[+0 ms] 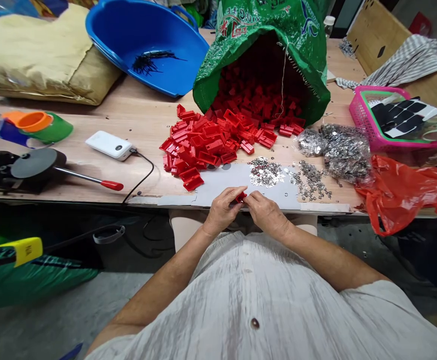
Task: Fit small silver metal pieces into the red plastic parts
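Close to the table's front edge, my left hand (224, 210) is closed around a small red plastic part (241, 197). My right hand (266, 212) meets it from the right, its fingers pinched at the part's side; whether a small metal piece sits between them is hidden. Just beyond my hands lies a heap of small shiny metal pieces (266, 171) on a pale sheet (222, 184). More metal pieces (312, 180) are scattered to its right. A large pile of red plastic parts (210, 140) spills out of a green woven sack (218, 65).
A blue basin (109, 30) holding thin black pieces stands behind. On the left are a white power bank (109, 145) with a cable and a hand-lever device (38, 167). Bagged metal parts (346, 152), a pink basket (361, 115) and a red plastic bag (409, 187) occupy the right.
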The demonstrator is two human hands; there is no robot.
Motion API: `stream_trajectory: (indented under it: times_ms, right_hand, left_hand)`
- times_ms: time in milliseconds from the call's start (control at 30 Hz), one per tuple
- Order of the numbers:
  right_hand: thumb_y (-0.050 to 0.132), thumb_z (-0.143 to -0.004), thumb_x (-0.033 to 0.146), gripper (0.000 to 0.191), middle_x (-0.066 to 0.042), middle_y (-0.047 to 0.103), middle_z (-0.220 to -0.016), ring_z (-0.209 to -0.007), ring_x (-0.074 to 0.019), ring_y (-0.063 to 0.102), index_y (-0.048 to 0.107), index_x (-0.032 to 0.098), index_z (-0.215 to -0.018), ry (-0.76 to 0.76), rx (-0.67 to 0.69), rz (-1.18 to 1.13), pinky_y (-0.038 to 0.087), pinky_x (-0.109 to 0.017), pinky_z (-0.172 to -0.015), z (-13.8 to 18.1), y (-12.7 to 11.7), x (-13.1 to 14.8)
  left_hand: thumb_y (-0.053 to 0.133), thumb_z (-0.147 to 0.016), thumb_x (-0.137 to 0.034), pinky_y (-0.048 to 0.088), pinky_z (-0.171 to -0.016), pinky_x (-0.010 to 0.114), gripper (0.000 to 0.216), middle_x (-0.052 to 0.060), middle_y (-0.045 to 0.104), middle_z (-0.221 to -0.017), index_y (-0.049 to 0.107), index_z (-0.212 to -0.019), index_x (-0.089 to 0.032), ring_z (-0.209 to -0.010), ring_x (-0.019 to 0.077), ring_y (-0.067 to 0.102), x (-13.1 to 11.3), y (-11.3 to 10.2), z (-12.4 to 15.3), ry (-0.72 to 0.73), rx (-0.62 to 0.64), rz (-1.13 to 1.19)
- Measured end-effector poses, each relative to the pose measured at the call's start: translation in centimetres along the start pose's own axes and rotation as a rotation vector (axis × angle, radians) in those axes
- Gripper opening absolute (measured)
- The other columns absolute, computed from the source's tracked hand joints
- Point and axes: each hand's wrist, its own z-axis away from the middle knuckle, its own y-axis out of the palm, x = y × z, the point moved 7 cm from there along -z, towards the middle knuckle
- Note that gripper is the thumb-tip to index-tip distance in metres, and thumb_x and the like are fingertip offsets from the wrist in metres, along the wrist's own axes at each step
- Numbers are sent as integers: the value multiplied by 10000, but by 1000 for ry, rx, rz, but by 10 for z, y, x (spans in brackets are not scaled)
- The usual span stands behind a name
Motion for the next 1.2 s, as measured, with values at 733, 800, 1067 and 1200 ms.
stream_trajectory:
  times_ms: [733,800,1067,1200]
  right_hand:
    - [444,-989,199,243,-77,649,-1054,-1023,-179,617,627,187,-1148,68,8,-152,470,-280,-884,6,-13,-9]
    - [453,-985,196,236,-77,657,-1036,-1010,-184,620,638,186,-1131,72,6,-167,470,-286,-874,7,-10,-12]
    - [473,-969,173,211,-76,663,-1018,-984,-179,616,643,182,-1094,101,-5,-218,447,-286,-866,3,-7,-15]
    - [476,-964,172,195,-72,673,-992,-954,-184,617,647,173,-1058,152,32,-231,431,-286,-843,0,-10,-13]
  left_hand:
    - [603,-863,-134,535,-928,340,471,83,657,-1153,549,-1319,-241,-1047,174,640,0,1,0,23,-16,-20]
    - [604,-864,-131,535,-929,340,479,87,656,-1156,544,-1326,-241,-1053,174,638,-1,1,0,31,-21,-19]
    - [605,-870,-139,543,-920,343,489,84,655,-1157,533,-1340,-254,-1051,177,638,-2,1,2,34,-24,-38]
    - [611,-862,-123,548,-907,332,508,83,655,-1151,529,-1345,-258,-1042,176,641,-2,0,3,43,-35,-41]
